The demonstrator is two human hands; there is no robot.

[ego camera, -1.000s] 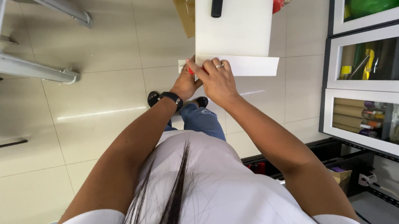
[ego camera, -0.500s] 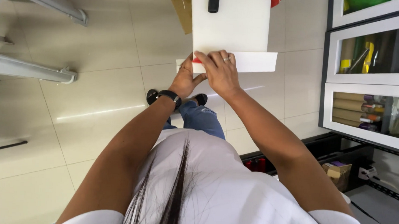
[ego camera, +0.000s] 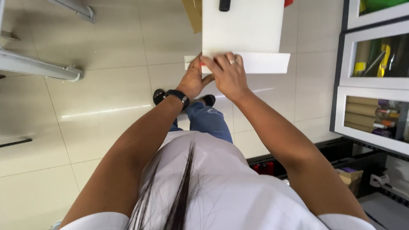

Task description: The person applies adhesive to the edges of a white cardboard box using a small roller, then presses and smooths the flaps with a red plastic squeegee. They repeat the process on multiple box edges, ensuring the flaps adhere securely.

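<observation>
Seen from the head camera, looking straight down, everything is placed here against the white table [ego camera: 245, 25], a small square top above the tiled floor [ego camera: 99, 92]. A white sheet of paper [ego camera: 266, 63] lies along the near edge of the table, its right end jutting past the table's right corner and a short bit showing to the left of the hands. The right hand [ego camera: 229, 74] lies flat on the paper at that near edge, fingers spread and pressing down, a ring on one finger. The left hand [ego camera: 193, 78], with a black watch on its wrist, sits just beside it on the left, touching the paper's near edge with curled fingers; whether it pinches the sheet I cannot tell. A black marker [ego camera: 225, 0] lies at the far edge of the table. Right of the table stand glass-fronted cabinets [ego camera: 383, 72]; to the left, a grey metal frame [ego camera: 32, 61].
</observation>
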